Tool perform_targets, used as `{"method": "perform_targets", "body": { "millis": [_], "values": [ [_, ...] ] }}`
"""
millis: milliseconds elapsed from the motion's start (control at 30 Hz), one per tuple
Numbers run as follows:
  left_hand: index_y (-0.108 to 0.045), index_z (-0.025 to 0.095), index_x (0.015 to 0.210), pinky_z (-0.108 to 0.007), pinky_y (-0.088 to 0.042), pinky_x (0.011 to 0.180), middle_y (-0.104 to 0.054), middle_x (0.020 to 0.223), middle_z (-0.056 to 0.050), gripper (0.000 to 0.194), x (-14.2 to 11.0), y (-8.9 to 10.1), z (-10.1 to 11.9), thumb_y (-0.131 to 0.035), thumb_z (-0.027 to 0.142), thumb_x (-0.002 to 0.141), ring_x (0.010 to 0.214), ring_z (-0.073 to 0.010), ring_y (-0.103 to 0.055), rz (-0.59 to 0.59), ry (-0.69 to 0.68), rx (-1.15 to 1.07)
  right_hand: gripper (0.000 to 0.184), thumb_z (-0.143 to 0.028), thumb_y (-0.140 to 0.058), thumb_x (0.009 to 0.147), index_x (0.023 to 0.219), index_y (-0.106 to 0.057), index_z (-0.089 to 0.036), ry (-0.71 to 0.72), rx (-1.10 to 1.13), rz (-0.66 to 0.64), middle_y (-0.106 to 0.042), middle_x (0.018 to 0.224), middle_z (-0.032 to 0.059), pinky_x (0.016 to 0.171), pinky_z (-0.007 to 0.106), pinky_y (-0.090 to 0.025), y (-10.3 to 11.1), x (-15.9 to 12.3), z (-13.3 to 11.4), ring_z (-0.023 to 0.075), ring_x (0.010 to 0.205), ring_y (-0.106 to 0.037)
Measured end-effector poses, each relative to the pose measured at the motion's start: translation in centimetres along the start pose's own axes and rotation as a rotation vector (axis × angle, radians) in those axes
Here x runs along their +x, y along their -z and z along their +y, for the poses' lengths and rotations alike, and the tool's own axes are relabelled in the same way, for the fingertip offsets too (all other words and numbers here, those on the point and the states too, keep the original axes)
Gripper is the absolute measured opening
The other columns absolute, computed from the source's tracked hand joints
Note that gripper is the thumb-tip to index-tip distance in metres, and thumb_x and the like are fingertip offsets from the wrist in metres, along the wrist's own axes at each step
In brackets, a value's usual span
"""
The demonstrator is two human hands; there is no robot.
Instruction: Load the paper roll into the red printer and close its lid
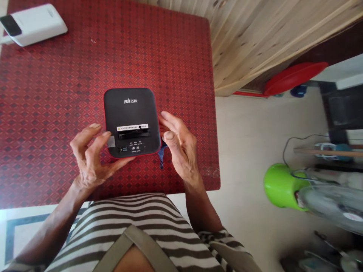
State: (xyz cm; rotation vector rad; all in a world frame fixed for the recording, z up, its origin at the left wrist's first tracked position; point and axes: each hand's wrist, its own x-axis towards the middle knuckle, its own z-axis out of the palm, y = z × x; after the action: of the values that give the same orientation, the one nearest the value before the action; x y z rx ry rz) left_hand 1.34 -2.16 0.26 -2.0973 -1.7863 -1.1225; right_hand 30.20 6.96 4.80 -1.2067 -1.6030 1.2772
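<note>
While a black desktop device with red trim [130, 113] is bracketed by both hands, it is seen near the middle of the table [42, 94], which is covered with a red diamond-patterned cloth. A "FEIE" logo [130, 101], a yellow-and-white warning label [132, 127], a dark slot [134, 135] and a row of small buttons [133, 148] are shown on its upper face.

The left grip [90, 158] is placed at the device's 7 o'clock, half open, with its curled fingers reaching the left and lower edges. A small grey translucent square [111, 141] is seen at the left edge, just beside those fingers; whether it is held cannot be told. The right grip [180, 147] is placed at 3 o'clock, also half open, with its fingertips pressed to the right edge. Whether the device is firmly held cannot be told. A dark blue strip [162, 156] is seen beneath the device at 4 o'clock.

A white power bank [35, 24] is laid on the table at 11 o'clock. Wooden panelling [269, 37] is seen at 1 o'clock, a red plastic basin [295, 77] at 2 o'clock, and a green bucket [283, 185] beside an electric fan [329, 200] at 4 o'clock.
</note>
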Motion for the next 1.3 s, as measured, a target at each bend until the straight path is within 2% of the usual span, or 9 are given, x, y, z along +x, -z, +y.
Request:
{"method": "perform_targets", "body": {
  "millis": [167, 333, 533, 700, 867, 967, 1067, 1200, 1300],
  "values": [
    [-0.074, 0.038, 0.161, -0.071, -0.076, 0.124, -0.083, 0.158, -0.008, 0.064, -1.2, 0.4, -1.1, -0.104, 0.061, 0.11, 0.147, -0.0389, -0.085, -0.025, -0.015, -0.098, 0.087, -0.095, -0.075, 0.117, 0.175, -0.078, -0.03, -0.001, 0.07, -0.003, -0.084, 0.181, 0.0182, 0.13, 0.07, -0.078, 0.1, 0.1, 0.2, 0.0474, 0.173, -0.078],
    [-0.071, 0.044, 0.163, -0.064, -0.078, 0.112, -0.087, 0.149, -0.004, 0.074, -1.2, 0.2, -1.9, -0.109, 0.065, 0.103, 0.13, -0.0356, -0.089, -0.023, -0.062, -0.031, 0.091, -0.099, -0.073, 0.115, 0.175, -0.077, -0.031, -0.007, 0.03, -0.007, -0.082, 0.183, 0.018, 0.135, 0.073, -0.075, 0.1, 0.0, 0.4, 0.0487, 0.177, -0.075],
    [-0.073, 0.043, 0.159, -0.061, -0.079, 0.116, -0.086, 0.154, -0.002, 0.063, -1.1, 0.8, -2.3, -0.106, 0.061, 0.108, 0.136, -0.0337, -0.09, -0.068, -0.051, -0.064, 0.091, -0.101, -0.072, 0.115, 0.175, -0.077, -0.033, -0.005, 0.021, 0.001, -0.082, 0.183, 0.0167, 0.138, 0.076, -0.072, -0.1, 0.1, 0.8, 0.0484, 0.177, -0.075],
    [-0.073, 0.046, 0.16, -0.061, -0.08, 0.118, -0.085, 0.155, 0.0, 0.064, -0.9, 1.1, -2.6, -0.106, 0.062, 0.109, 0.135, -0.0323, -0.09, -0.134, 0.01, -0.086, 0.099, -0.105, -0.072, 0.111, 0.177, -0.073, -0.032, -0.015, 0.026, 0.017, -0.081, 0.184, 0.0194, 0.138, 0.078, -0.071, -0.3, 0.2, 0.7, 0.0503, 0.177, -0.074],
    [-0.079, 0.039, 0.154, -0.056, -0.084, 0.103, -0.084, 0.149, -0.003, 0.056, 0.1, 0.6, -2.2, -0.106, 0.064, 0.11, 0.125, -0.0291, -0.091, -0.038, -0.02, -0.145, 0.096, -0.102, -0.062, 0.118, 0.184, -0.062, -0.033, 0.018, 0.049, 0.028, -0.081, 0.182, 0.0232, 0.132, 0.073, -0.074, -0.7, 0.1, 2.1, 0.0471, 0.166, -0.083],
    [-0.08, 0.035, 0.151, -0.055, -0.084, 0.097, -0.086, 0.144, -0.006, 0.06, 0.8, 0.2, -2.0, -0.109, 0.064, 0.107, 0.122, -0.03, -0.091, 0.0, -0.043, -0.23, 0.095, -0.101, -0.055, 0.121, 0.187, -0.056, -0.033, 0.067, 0.105, 0.052, -0.084, 0.176, 0.0246, 0.124, 0.069, -0.077, -1.3, 0.2, 3.4, 0.0453, 0.155, -0.09],
    [-0.078, 0.037, 0.153, -0.059, -0.082, 0.104, -0.085, 0.147, -0.004, 0.06, 0.6, -0.1, -2.2, -0.108, 0.064, 0.108, 0.126, -0.0311, -0.09, -0.033, -0.01, -0.228, 0.101, -0.106, -0.054, 0.117, 0.186, -0.056, -0.033, 0.057, 0.129, 0.08, -0.088, 0.169, 0.0252, 0.119, 0.067, -0.079, -1.7, 0.4, 3.9, 0.0449, 0.145, -0.094],
    [-0.075, 0.039, 0.156, -0.062, -0.079, 0.105, -0.085, 0.139, -0.005, 0.068, -0.3, -0.7, -2.5, -0.107, 0.071, 0.105, 0.121, -0.0325, -0.088, -0.014, 0.011, -0.176, 0.104, -0.111, -0.055, 0.114, 0.18, -0.062, -0.031, 0.009, 0.069, 0.104, -0.09, 0.165, 0.0245, 0.125, 0.068, -0.077, -1.6, 0.3, 3.1, 0.045, 0.147, -0.093],
    [-0.07, 0.044, 0.168, -0.059, -0.079, 0.105, -0.086, 0.139, -0.006, 0.078, -0.8, -1.0, -2.3, -0.11, 0.063, 0.103, 0.12, -0.0327, -0.087, -0.003, 0.008, -0.177, 0.09, -0.102, -0.056, 0.12, 0.18, -0.063, -0.034, 0.014, -0.002, 0.095, -0.09, 0.166, 0.0205, 0.123, 0.066, -0.078, -1.0, 0.4, 1.8, 0.0428, 0.149, -0.092]
  ]
}}
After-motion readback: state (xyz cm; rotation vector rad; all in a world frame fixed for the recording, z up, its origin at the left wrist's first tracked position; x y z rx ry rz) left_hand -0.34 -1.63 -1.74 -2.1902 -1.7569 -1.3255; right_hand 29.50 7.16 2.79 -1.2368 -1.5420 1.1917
